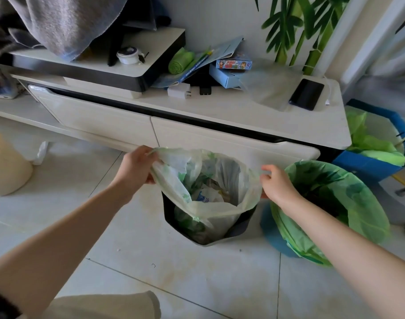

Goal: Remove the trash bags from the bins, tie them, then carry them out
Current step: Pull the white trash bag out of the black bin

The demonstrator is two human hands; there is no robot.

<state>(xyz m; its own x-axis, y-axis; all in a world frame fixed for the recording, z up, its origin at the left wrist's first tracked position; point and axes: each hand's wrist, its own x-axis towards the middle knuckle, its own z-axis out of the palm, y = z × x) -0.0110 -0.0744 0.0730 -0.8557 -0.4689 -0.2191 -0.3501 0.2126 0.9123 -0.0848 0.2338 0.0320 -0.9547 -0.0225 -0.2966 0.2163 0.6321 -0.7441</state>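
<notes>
Tiled floor before a low white cabinet. Black bin, centre: pale trash bag half raised, rubbish inside. Left hand and right hand, fingers clamped on opposite rim edges. Advice: lift evenly, straight upward, keeping the mouth level.

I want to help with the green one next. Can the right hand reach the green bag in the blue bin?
Probably yes. The right hand is right beside the green bag, nothing between them, but it is busy pinching the pale bag and must let go first.
</notes>
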